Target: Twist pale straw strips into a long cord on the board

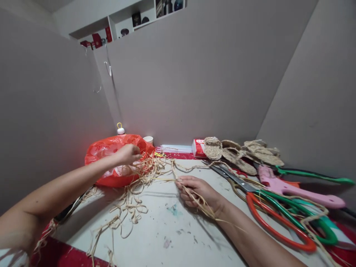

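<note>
My right hand (194,191) is closed around several straw strands (203,207), whose loose ends trail over the wrist. From its fingertips the strands rise to a thin braided cord (191,168) that runs right along the board. My left hand (128,154) is raised at the rim of a red plastic bag (116,180), with its fingers curled together; whatever they may hold is too small to make out. A tangle of loose straw (136,202) spreads from the bag over the pale board (155,237).
Large scissors with red and green handles (280,218), a pink-handled tool (303,193) and green-handled pliers (314,174) lie at the right. Woven straw pieces (236,154), a tissue pack (198,148) and a paper cup (148,139) stand along the back.
</note>
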`<state>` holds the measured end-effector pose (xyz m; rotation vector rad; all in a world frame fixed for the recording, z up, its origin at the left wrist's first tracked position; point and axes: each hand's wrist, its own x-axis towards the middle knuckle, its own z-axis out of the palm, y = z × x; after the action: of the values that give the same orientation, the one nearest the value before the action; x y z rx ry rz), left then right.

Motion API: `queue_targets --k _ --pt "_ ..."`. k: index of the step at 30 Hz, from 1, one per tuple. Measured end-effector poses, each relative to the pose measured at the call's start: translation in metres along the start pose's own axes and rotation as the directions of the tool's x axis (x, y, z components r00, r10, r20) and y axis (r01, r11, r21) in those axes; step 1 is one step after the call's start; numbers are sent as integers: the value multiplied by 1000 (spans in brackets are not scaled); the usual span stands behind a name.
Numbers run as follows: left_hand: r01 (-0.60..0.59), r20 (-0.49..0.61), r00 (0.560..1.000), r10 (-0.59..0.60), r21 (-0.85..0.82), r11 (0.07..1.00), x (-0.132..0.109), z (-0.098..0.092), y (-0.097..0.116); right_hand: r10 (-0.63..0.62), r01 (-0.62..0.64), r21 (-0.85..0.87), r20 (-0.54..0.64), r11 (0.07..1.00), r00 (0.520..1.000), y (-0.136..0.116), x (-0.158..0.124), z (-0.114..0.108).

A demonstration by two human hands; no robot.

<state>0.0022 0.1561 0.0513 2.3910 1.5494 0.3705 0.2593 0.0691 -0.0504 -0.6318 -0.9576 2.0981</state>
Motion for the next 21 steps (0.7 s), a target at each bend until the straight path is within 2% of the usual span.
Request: queue_targets --k 3,6,8,12,15,18,21 --pt "9 -37 999 -8 34 999 8 27 -2 5 -5 -1 -10 1000 1000 1 0 -1" --pt "21 -62 998 -21 9 1000 13 33 -4 6 -6 -1 -9 1000 1000 4 2 -4" --pt "23 -66 997 -26 -38 999 13 22 -3 2 -2 -7 5 1000 1000 6 4 -6" --pt "49 -67 996 -61 -165 985 1 -16 3 5 -4 -34 36 999 999 8 7 -8" --pt "83 -100 987 -124 -340 937 -14 -38 9 11 -10 -60 16 998 1000 9 8 -6" --pt "114 -91 976 -196 -555 824 -28 -45 12 23 -23 -77 -8 997 1000 10 8 -5" --pt "140 -21 979 -201 -650 747 -40 -44 11 32 -34 -73 -36 997 999 10 7 -2"
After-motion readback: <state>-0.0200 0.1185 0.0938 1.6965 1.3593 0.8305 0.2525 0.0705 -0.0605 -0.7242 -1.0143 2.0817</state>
